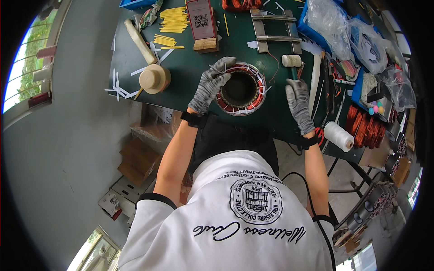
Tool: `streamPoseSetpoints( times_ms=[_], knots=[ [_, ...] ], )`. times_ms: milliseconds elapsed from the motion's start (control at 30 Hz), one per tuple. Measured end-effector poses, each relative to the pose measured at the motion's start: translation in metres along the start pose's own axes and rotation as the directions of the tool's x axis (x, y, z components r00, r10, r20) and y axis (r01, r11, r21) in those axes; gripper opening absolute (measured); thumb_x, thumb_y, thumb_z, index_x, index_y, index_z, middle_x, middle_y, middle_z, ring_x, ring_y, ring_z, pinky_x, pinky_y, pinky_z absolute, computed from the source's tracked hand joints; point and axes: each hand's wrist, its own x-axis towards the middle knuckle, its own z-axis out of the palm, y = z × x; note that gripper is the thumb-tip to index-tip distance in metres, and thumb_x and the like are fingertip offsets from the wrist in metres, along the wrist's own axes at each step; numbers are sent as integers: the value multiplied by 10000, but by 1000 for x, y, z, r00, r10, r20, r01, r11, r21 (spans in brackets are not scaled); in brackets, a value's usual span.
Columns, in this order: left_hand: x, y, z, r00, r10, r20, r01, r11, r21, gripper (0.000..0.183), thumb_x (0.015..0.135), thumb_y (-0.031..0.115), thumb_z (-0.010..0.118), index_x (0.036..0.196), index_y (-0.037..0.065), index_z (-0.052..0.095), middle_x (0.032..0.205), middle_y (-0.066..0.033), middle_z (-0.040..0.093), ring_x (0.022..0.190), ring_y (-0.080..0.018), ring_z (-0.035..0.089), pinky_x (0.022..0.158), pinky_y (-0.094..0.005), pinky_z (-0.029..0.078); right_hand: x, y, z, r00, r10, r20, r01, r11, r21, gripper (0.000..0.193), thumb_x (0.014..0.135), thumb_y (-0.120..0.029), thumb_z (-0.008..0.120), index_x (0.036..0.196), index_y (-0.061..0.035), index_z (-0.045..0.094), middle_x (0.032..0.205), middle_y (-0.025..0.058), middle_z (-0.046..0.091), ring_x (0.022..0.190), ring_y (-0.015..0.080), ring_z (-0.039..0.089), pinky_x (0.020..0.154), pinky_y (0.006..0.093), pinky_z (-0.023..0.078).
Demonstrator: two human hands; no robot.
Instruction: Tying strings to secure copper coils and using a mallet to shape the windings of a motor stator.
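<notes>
A motor stator (261, 100), a ring with red-orange copper windings laced in white cord around a dark bore, sits on the green table in front of me. My left hand (211, 85), in a grey knit glove, grips its left rim, fingers over the top and thumb near the inner edge. To the right, my gloved right hand (298, 103) is closed around the dark green handle of a mallet (291, 61). The mallet's pale head points away from me. Part of its handle is hidden under the fingers.
Left of the stator stand a round tan block (154, 79) and a pale wooden stick (139, 41). Beyond are yellow strips (174, 20), a phone (201, 20) on a wooden stand and a metal frame (276, 38). A white thread spool (338, 136) and copper coils (364, 128) lie right.
</notes>
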Motion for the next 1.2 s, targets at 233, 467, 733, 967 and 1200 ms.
streamPoseSetpoints(
  times_ms=[233, 467, 733, 967, 1200],
  knots=[
    [13, 34, -9, 938, 311, 155, -192, 834, -517, 205, 826, 237, 604, 770, 41, 585, 955, -137, 645, 984, -214, 575, 1019, -382, 320, 41, -109, 37, 962, 272, 22, -140, 423, 895, 296, 808, 54, 484, 1085, -50, 472, 1126, 90, 523, 975, 127, 541, 867, 248, 445],
    [-60, 88, -38, 950, 252, 187, -256, 967, -4, 459, 885, 411, 548, 1080, -2, 595, 901, -63, 600, 938, -221, 578, 959, -367, 383, 15, -137, -2, 961, 271, -44, -115, 542, 832, 93, 816, 21, 496, 785, -63, 471, 904, 71, 557, 811, 159, 557, 762, 301, 468],
    [-55, 180, -128, 695, 94, -713, 264, 889, 374, 373, 897, 191, 547, 1259, 120, 489, 1176, -85, 510, 1118, -192, 456, 1022, -349, 345, 18, -221, -56, 977, -49, 208, -130, 636, 761, 55, 777, -71, 558, 741, -110, 571, 890, 49, 622, 939, 204, 549, 870, 362, 412],
    [-30, 69, -183, 935, -30, -353, 352, -37, 935, 664, 664, 333, 753, 1221, 68, 506, 1235, -169, 468, 1028, -354, 536, 895, -430, 457, -3, -116, -63, 614, 779, -128, -162, 283, 945, 285, 923, -264, 517, 1119, -59, 534, 1068, 78, 575, 928, 155, 561, 854, 285, 449],
    [-77, 94, -135, 952, 96, -291, 255, 281, 925, 466, 681, 197, 737, 1077, 50, 542, 1029, -130, 509, 923, -308, 567, 811, -393, 483, 6, -157, -8, 918, 389, 74, -384, 827, 411, 477, 741, -94, 683, 1180, -85, 497, 1040, 68, 484, 810, 101, 501, 728, 262, 469]
  ],
)
